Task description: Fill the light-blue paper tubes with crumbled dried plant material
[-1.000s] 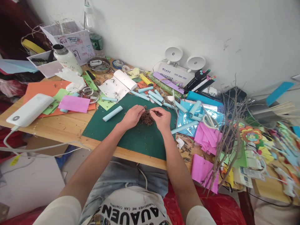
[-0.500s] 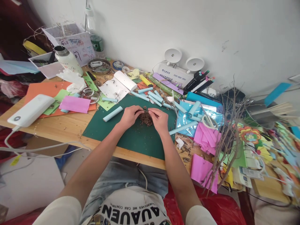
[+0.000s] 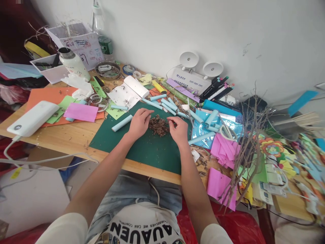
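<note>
Hands [image 3: 139, 124] farther apart; clump [image 3: 159, 126] in gap

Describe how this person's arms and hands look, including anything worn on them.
Short, plain white sleeves leave both forearms bare. The left hand and right hand are ungloved, and nothing worn shows at the wrists.

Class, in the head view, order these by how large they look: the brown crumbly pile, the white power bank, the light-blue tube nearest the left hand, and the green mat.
1. Green mat, though partly covered
2. White power bank
3. Brown crumbly pile
4. Light-blue tube
</note>
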### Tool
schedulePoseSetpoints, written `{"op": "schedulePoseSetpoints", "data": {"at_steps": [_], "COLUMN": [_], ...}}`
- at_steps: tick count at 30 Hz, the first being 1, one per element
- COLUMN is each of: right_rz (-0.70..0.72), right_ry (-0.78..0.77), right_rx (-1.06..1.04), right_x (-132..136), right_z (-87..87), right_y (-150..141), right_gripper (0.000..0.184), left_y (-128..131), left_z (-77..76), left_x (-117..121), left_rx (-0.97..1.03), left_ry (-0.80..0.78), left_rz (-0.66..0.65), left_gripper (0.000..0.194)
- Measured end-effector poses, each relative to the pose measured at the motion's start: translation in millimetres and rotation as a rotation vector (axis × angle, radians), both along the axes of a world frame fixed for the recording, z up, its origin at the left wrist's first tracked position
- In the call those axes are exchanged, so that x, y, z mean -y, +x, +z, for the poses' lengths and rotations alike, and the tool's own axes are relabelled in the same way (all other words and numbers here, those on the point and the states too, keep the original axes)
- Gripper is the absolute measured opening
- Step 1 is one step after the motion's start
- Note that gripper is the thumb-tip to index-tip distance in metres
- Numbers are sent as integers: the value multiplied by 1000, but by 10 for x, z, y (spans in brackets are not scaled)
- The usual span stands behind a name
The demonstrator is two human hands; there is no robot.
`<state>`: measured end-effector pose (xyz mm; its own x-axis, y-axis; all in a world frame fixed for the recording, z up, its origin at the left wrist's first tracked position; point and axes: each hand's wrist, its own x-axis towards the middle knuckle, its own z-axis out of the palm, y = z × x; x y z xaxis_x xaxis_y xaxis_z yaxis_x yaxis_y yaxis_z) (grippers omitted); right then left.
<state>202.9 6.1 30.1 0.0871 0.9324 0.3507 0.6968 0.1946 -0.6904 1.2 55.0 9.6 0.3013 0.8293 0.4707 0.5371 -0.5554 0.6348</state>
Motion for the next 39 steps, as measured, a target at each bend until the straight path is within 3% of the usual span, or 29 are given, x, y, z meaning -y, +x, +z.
{"op": "schedulePoseSetpoints", "data": {"at_steps": [5, 8, 12, 15, 18, 21, 28, 33, 39], "right_rz": [154, 236, 205, 176, 273, 290, -43, 37, -21], "right_ry": [-237, -271, -183, -180, -265, -242, -127, -134, -89], "right_rx": [121, 148, -14, -6, 119, 113, -340, -479, -493], "right_x": [83, 101, 92, 83, 77, 68, 15, -11, -13], "right_z": [70, 84, 108, 97, 58, 32, -24, -97, -88], "right_y": [39, 5, -16, 2, 10, 6, 0, -101, -111], "right_gripper": [15, 6, 15, 16, 16, 11, 21, 23, 21], "left_y": [-93, -111, -60, 5, 51, 68, 111, 210, 136], "left_z": [71, 145, 222, 208, 135, 79, 218, 170, 102], "left_x": [28, 62, 103, 123, 137, 122, 13, 63, 12], "left_rx": [23, 13, -75, -231, -368, -404, -93, 211, 234], "left_ry": [-50, -71, -116, -113, -96, -78, -114, -312, -275], "left_rz": [61, 47, -178, -336, -349, -322, -303, -304, -203], "left_gripper": [31, 30, 27, 22, 15, 13, 22, 18, 17]}}
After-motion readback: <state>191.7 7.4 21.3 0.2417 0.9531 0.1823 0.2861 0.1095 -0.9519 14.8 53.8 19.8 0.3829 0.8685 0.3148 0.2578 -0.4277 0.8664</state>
